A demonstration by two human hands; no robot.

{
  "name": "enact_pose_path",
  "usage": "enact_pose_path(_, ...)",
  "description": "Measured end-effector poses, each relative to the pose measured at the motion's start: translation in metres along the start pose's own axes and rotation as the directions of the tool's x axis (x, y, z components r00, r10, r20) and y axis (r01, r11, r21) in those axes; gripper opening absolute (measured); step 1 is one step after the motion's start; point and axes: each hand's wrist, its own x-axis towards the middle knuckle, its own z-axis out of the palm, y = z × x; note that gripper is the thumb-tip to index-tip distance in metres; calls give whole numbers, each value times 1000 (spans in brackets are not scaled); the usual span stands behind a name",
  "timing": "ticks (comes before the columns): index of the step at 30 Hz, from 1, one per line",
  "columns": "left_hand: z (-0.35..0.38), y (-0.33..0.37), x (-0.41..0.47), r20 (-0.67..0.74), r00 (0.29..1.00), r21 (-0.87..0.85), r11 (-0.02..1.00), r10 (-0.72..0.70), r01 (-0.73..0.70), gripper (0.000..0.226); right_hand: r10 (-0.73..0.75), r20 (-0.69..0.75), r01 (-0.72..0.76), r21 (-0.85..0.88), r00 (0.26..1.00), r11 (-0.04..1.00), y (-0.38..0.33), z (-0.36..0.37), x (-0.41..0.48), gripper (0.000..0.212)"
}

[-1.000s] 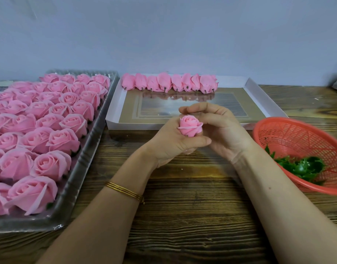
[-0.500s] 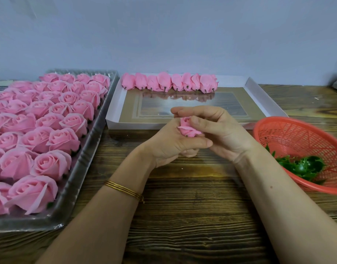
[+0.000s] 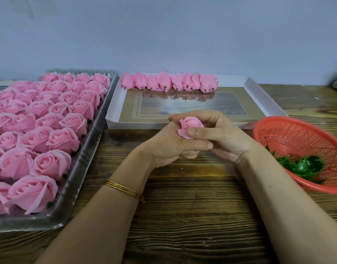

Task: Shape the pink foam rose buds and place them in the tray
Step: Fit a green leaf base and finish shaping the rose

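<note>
One pink foam rose bud sits upright between both my hands above the wooden table, just in front of the white tray. My left hand grips it from below and the left. My right hand curls round it from the right, its thumb pressing across the bud's front petal. A row of several closed pink buds lies along the tray's far edge, stems toward me.
A clear plastic tray on the left is full of several opened pink roses. A red plastic basket with green leaf pieces stands on the right. Wooden table lies bare between my forearms.
My right thumb has slid over the bud's front and pulled an outer petal down. The bud turned slightly and rose a little between my fingers.
</note>
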Motion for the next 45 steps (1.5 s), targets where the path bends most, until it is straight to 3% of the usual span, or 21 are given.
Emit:
enact_pose_path(8,5,-6,8,-194,974,187,979,117,-81,22,-54,-182,41,-73,982,997,-1,7,6,23)
enact_pose_path(13,3,-7,9,-208,967,283,955,149,-86,13,-162,-301,95,-225,940,970,5,15,8,11)
enact_pose_path(21,5,-6,7,-237,965,197,978,110,-63,14,-186,-292,107,-269,938,957,9,16,8,10)
enact_pose_path(23,4,-6,7,-224,966,183,979,128,-88,26,-183,-274,113,-252,944,961,9,16,7,14)
enact_pose_path(30,6,-5,7,-236,954,239,963,183,-126,27,-112,-208,88,-120,972,989,10,14,7,33)
enact_pose_path(35,5,-5,7,-238,958,160,979,160,-124,18,-65,-155,64,-12,986,998,1,5,5,36)
enact_pose_path(37,6,-5,7,-242,957,183,976,158,-115,17,-118,-185,109,-60,976,992,-2,6,6,28)
enact_pose_path(42,5,-6,6,-238,956,259,960,172,-108,12,-226,-209,127,-402,951,907,-1,16,9,11)
enact_pose_path(45,5,-5,4,-229,957,277,954,180,-113,13,-217,-198,114,-429,956,896,1,17,9,13)
